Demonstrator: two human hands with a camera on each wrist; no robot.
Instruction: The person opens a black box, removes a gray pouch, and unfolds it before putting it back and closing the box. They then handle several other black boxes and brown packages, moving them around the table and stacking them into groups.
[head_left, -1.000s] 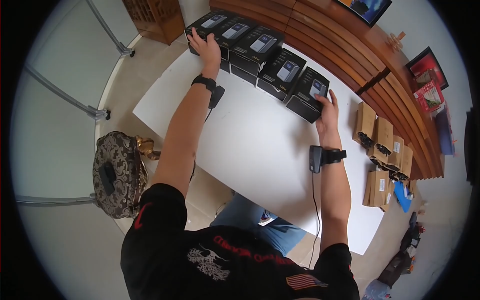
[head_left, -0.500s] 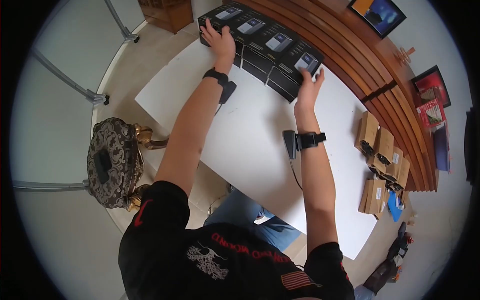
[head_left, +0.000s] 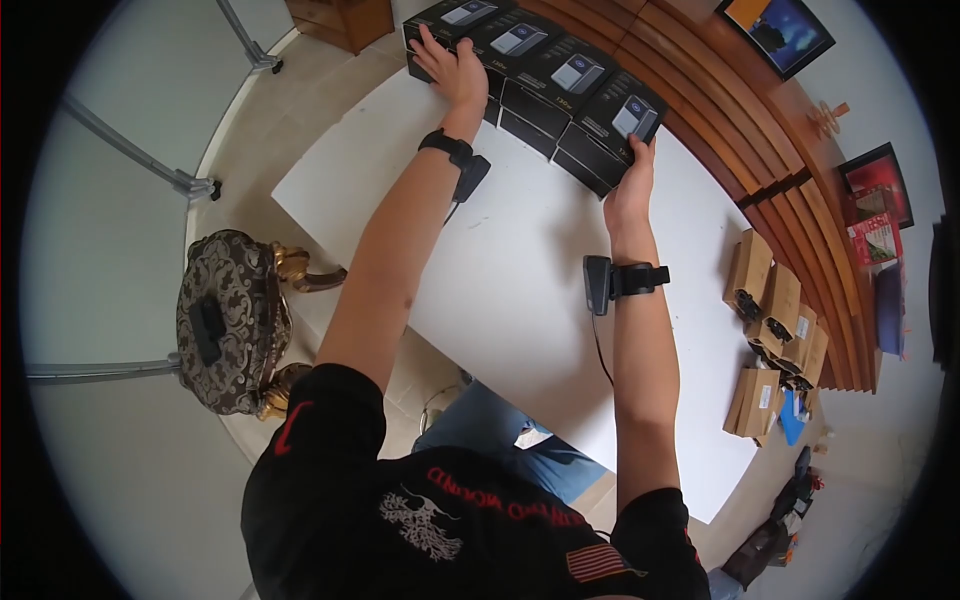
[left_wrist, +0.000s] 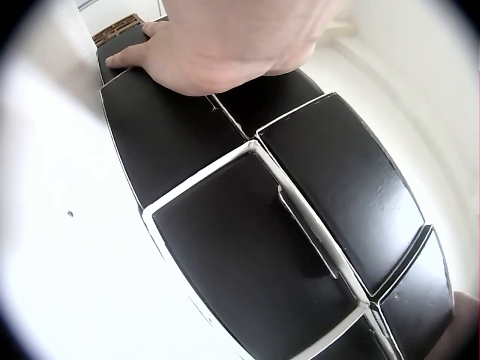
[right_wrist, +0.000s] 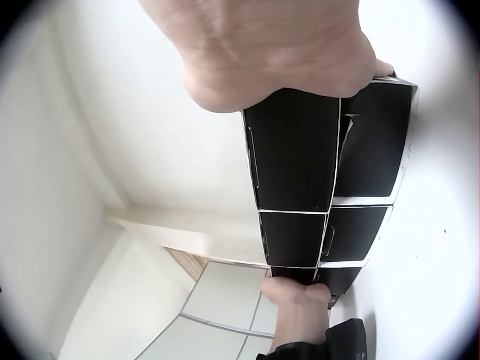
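Note:
Several black product boxes (head_left: 575, 75) stand side by side in a stacked row at the far edge of the white table (head_left: 500, 260). Each top carries a picture of a silver device. My left hand (head_left: 458, 75) lies with fingers spread against the front of the boxes at the left end. Along the right end, my right hand (head_left: 632, 190) presses the last box, its thumb by the top edge. In the left wrist view, plain black box faces (left_wrist: 255, 247) in two tiers fill the space below the left hand (left_wrist: 240, 45). The right wrist view shows the right hand (right_wrist: 277, 52) over the near end.
Brown cardboard packages (head_left: 750, 280) lie at the table's right side, with a blue item (head_left: 793, 420) beside them. Wooden slatted furniture (head_left: 690, 120) borders the table's back. A patterned stool (head_left: 230, 320) with a dark object on it stands to the left.
The right hand has moved left along the row, and the gaps between the right-hand boxes have closed. The left hand stays by the left-end boxes.

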